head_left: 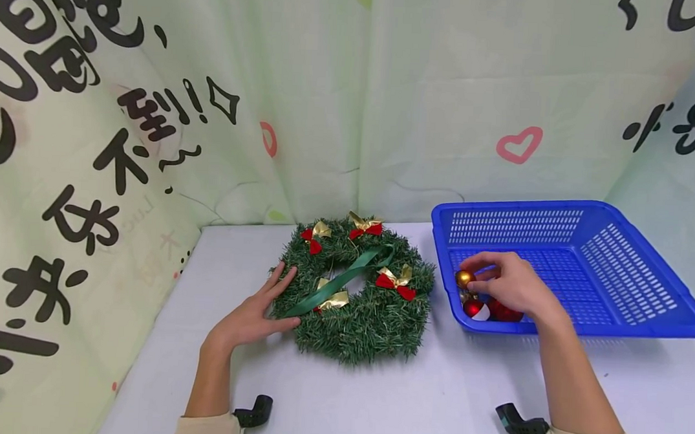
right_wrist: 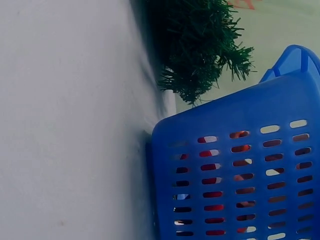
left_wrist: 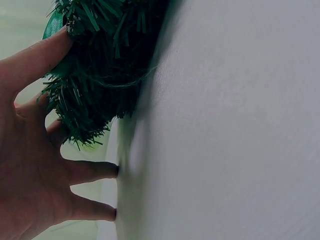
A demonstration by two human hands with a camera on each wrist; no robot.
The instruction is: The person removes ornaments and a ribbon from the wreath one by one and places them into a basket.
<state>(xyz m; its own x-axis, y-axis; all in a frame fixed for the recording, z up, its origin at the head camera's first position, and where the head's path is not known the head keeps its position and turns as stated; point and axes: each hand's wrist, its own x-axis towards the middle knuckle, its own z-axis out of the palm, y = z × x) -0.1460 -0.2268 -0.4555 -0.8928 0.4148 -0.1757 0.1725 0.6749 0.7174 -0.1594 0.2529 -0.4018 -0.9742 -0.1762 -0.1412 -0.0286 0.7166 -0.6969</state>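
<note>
A green Christmas wreath lies on the white table, with red-and-gold bows and a dark green ribbon across it. My left hand rests against its left side, fingers spread and fairly straight. In the left wrist view, the thumb touches the wreath while two fingertips reach the table. Inside the front left corner of the blue basket, my right hand pinches a gold Christmas ball between thumb and fingers. Red balls and a red-and-white one lie below that hand.
The basket stands right of the wreath, its slotted wall close beside the greenery in the right wrist view. A pale curtain with black lettering and hearts encloses the table at the back and sides. White tabletop extends in front.
</note>
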